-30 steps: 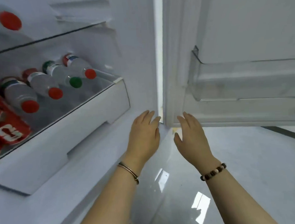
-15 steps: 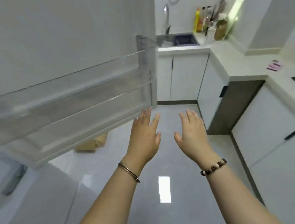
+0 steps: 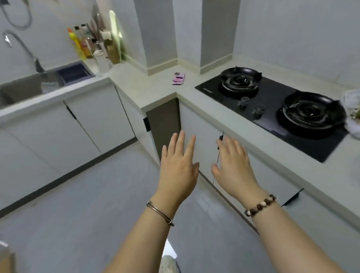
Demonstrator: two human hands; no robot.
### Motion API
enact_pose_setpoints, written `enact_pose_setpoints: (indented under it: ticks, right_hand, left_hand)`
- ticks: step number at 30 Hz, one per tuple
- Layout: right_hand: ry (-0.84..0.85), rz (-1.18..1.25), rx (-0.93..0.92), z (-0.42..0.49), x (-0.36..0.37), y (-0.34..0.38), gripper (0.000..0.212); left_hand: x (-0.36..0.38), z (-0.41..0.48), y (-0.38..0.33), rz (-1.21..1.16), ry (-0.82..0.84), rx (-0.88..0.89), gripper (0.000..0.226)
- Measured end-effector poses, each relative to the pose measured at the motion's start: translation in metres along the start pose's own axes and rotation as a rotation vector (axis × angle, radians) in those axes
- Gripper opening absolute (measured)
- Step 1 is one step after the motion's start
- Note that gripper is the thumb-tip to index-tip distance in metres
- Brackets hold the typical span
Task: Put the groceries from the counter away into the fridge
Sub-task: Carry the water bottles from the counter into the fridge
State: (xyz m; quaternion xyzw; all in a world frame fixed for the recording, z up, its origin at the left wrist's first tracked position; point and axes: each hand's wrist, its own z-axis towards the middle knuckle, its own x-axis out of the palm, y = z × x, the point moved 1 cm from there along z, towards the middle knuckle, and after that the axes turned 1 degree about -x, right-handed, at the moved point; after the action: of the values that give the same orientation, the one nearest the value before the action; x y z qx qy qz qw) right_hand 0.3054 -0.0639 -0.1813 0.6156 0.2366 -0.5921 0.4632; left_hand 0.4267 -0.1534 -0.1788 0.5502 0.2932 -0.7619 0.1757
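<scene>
My left hand (image 3: 177,167) and right hand (image 3: 233,163) hover over the floor (image 3: 74,203), each grip spread flat and empty, while the grocery bag (image 3: 358,112) sits at the right end of the bench (image 3: 152,86) just beside the hob (image 3: 276,103), where a careless grab could snag a burner (image 3: 312,110) and spill it.

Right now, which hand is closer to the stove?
Right. The right hand hangs open in the air, below and left of the stove in the picture. The left hand, open too, is beside it, further left and farther from the stove.
</scene>
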Motion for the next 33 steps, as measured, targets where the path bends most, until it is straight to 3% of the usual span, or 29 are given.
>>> enact_pose_setpoints:
  ticks: [14, 24, 33]
  right_hand:
    - [-0.249, -0.188, 0.466, 0.097, -0.065, -0.127, 0.067]
    - [-0.35, -0.325, 0.737, 0.067, -0.112, -0.238, 0.065]
    - [-0.354, -0.32, 0.846, 0.022, -0.159, -0.398, 0.066]
  left_hand:
    - [0.054, 0.224, -0.096, -0.144, 0.024, 0.566, 0.067]
    - [0.102, 0.269, -0.233, -0.231, 0.069, 0.886, 0.066]
    - [0.153, 0.29, -0.407, -0.259, 0.082, 0.967, 0.065]
